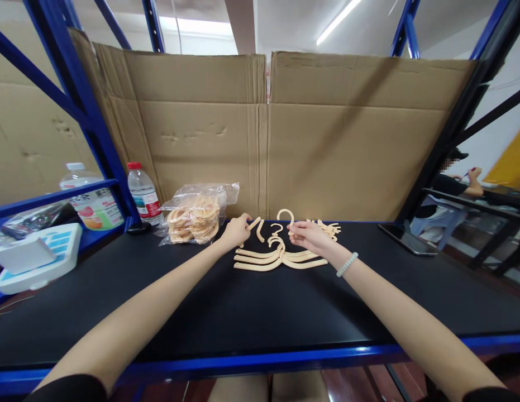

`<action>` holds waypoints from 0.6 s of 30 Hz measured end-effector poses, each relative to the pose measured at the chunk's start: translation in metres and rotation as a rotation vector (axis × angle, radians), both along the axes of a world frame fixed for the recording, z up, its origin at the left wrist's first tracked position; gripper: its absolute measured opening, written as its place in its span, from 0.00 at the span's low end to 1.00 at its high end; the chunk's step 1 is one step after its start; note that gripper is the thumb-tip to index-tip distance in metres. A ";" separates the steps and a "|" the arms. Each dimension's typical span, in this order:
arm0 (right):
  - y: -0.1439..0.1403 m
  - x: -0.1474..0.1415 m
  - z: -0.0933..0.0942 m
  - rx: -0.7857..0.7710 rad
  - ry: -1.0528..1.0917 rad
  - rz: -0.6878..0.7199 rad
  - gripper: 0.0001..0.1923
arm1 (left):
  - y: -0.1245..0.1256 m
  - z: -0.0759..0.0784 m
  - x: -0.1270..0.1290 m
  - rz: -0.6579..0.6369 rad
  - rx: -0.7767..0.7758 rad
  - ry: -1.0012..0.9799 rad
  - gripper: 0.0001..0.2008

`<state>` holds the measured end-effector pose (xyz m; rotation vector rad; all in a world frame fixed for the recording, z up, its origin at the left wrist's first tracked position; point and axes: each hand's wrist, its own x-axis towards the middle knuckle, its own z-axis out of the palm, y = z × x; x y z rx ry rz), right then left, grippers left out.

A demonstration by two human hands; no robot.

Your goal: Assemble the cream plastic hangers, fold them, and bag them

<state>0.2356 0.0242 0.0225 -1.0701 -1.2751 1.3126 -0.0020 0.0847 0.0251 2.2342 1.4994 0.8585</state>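
My right hand (309, 235) pinches a cream plastic hanger hook (285, 213), its curve pointing up. Farther left, the fingers of my left hand (235, 231) are closed on a short cream hanger arm (254, 223). Between the hands another loose hanger arm (260, 230) lies on the black table. Below and between them several cream hangers (260, 267) are stacked with their arms spread to both sides and hooks toward the back. Small cream pieces (328, 229) form a pile behind my right hand, which partly hides them.
A clear bag of cream parts (195, 220) stands at the back left beside a red-capped bottle (143, 192). A phone (406, 239) lies at the right. Cardboard panels (347, 139) close off the back. A white-and-blue device (37, 259) sits far left; a seated person (454, 181) is beyond the right frame.
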 end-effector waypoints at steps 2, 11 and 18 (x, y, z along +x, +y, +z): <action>-0.014 0.000 -0.004 -0.018 0.053 0.051 0.15 | -0.018 -0.001 -0.001 -0.047 -0.001 -0.130 0.15; -0.047 -0.020 -0.014 -0.092 0.127 0.151 0.16 | -0.099 -0.028 0.005 -0.247 -0.200 -0.739 0.12; -0.052 -0.017 -0.008 -0.135 0.086 0.311 0.14 | -0.109 -0.031 0.006 -0.228 -0.282 -0.850 0.12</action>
